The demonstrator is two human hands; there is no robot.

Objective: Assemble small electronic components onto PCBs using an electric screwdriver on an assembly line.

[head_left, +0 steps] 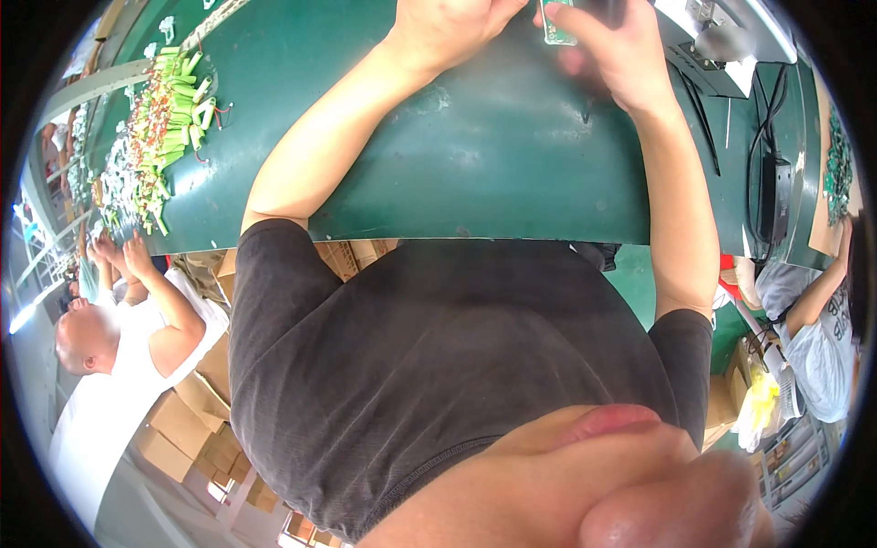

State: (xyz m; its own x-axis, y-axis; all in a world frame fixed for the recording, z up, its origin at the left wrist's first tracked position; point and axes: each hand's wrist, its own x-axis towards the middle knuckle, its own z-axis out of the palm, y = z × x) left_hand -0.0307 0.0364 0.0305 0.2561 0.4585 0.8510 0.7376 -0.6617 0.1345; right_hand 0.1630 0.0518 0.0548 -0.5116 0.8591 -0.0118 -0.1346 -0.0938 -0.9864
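Reading the head view as a clock with twelve at its top edge, you have the green circuit board [559, 35] just past twelve, over the green tabletop [493, 151], and what any move from here hinges on is how it sits in your right hand [628, 62]. It lies at about ten o'clock from that palm, with your right thumb laid across its face and a blurred fingertip showing just below its six o'clock end, so those fingers look closed on it in a pinch. The part you can see runs longest from twelve to six, leaning slightly; its twelve o'clock end is cut off, so the full length can't be judged. Your right hand is clearly the nearer one. Your left hand [449, 26] is at nine o'clock from the board, apart from it where both show, and its fingers run out at the top edge, so you can't tell whether they are spread, narrow or holding something. The board looks small, flat and straight-sided, green with a pale rim at its six o'clock end; finer detail is too small to make out.
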